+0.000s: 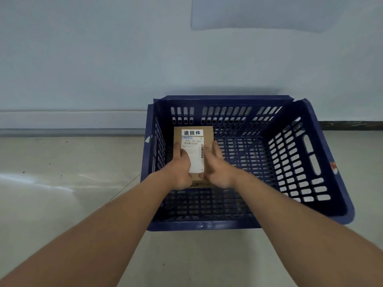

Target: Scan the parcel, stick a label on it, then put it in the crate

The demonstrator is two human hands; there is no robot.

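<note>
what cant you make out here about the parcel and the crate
Head view only:
- Whether the parcel rests on the crate floor: its underside is hidden by the left hand and right hand.
- Fine print on the shipping label: too small, partly covered by both hands.
- Red sticker on the crate rim: too small.

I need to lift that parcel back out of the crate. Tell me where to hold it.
Take the parcel by its two long side faces, from above, as the left hand and right hand do now. It lies flat, label up, close to the crate left wall, so the left grip has little room.
</note>
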